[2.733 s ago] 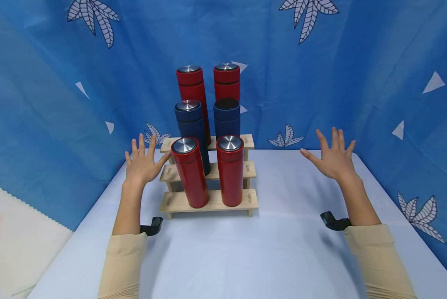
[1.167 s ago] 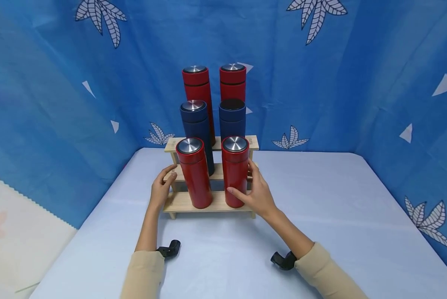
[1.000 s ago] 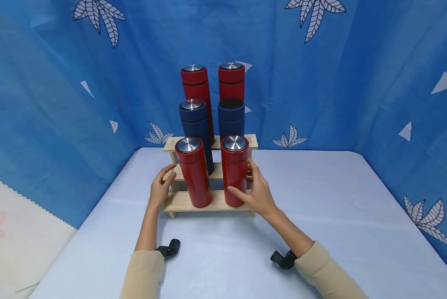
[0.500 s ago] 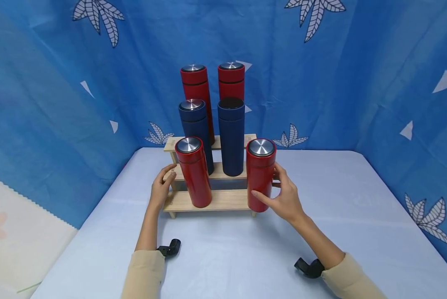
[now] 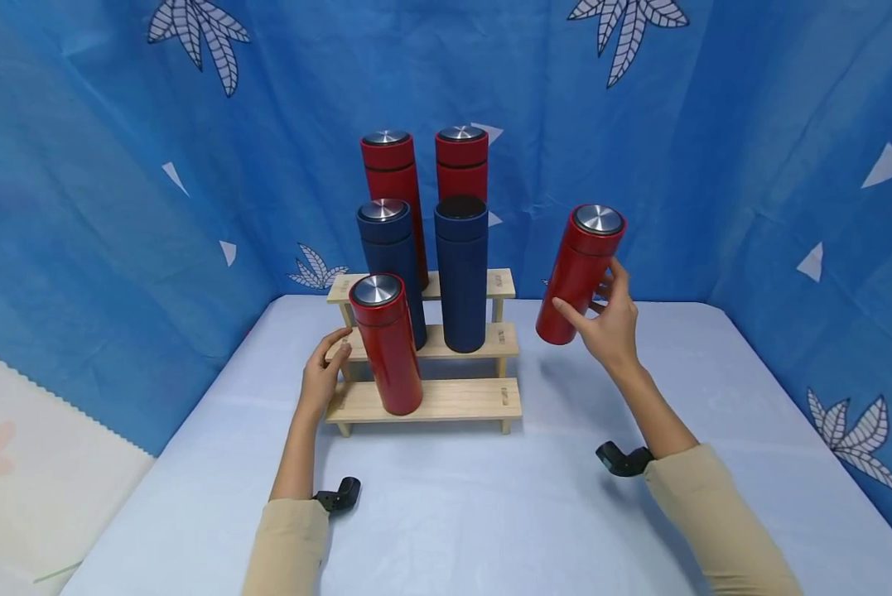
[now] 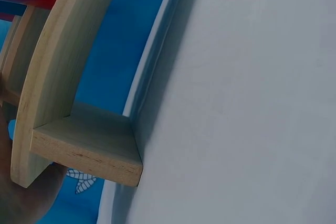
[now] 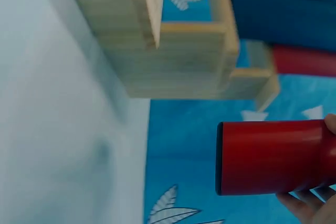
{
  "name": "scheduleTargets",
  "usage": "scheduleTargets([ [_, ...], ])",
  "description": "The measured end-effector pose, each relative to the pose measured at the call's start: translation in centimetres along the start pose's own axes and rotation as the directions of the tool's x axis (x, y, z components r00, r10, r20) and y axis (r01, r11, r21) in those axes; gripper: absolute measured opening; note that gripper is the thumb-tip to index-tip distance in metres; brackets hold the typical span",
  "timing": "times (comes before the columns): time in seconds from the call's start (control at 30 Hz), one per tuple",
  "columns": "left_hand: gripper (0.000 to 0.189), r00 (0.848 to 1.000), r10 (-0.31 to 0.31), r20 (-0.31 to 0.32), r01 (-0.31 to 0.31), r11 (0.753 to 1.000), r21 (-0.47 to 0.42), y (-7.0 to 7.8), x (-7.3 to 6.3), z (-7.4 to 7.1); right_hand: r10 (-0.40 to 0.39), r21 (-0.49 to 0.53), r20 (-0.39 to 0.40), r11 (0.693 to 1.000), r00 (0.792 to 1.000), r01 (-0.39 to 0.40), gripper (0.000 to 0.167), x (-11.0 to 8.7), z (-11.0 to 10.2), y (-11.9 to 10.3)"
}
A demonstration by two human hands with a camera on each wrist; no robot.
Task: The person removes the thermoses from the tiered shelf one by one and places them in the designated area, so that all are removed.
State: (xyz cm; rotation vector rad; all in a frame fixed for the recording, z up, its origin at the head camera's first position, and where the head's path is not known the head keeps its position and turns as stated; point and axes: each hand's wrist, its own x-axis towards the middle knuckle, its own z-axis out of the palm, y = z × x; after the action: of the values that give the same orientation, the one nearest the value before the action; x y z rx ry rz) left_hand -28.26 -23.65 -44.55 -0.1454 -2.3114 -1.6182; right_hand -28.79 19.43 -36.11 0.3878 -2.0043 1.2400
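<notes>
My right hand (image 5: 614, 331) grips a red thermos bottle (image 5: 581, 269) with a steel-topped lid, held in the air to the right of the wooden three-step stand (image 5: 468, 401). The bottle leans a little, its top to the right. In the right wrist view its dark-rimmed base (image 7: 247, 158) is apart from the stand and the table. My left hand (image 5: 320, 379) holds the left end of the stand's middle step, fingers and thumb curled about it. Another red thermos (image 5: 390, 356) stands upright on the lowest step, close to that hand.
Two blue thermoses, one silver-topped (image 5: 388, 248) and one black-topped (image 5: 464, 281), stand on the middle step. Two more red ones (image 5: 392, 165) stand on the top step. Blue patterned cloth (image 5: 639, 149) walls in the white table (image 5: 453, 513) at back and sides.
Both hands came to the stand from wide apart. My right hand took the front right red thermos off the lowest step and raised it to the right. My left hand stayed at the stand.
</notes>
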Motion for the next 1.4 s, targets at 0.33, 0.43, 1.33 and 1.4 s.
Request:
scheduleTargets([
  [0.33,0.039,1.0,-0.002,-0.003,0.002,1.0,-0.021,-0.5,-0.1,0.5,0.147,-0.019,0.089,0.989,0.985,-0.146,0.086,-0.2,2.8,5.1],
  [0.43,0.042,1.0,-0.015,0.003,0.015,1.0,-0.024,-0.5,-0.1,0.7,0.185,-0.048,0.103,0.982,0.977,-0.18,0.086,-0.5,3.0,5.9],
  [1.33,0.039,0.999,-0.021,0.04,0.022,1.0,-0.021,2.3,-0.7,-0.3,0.249,-0.092,0.143,0.967,0.958,-0.237,0.089,-2.1,4.7,6.9],
  [1.4,0.039,0.999,-0.005,0.045,0.006,1.0,-0.022,2.5,-0.8,-0.3,0.249,-0.087,0.15,0.967,0.957,-0.239,0.09,-2.2,4.7,6.7],
])
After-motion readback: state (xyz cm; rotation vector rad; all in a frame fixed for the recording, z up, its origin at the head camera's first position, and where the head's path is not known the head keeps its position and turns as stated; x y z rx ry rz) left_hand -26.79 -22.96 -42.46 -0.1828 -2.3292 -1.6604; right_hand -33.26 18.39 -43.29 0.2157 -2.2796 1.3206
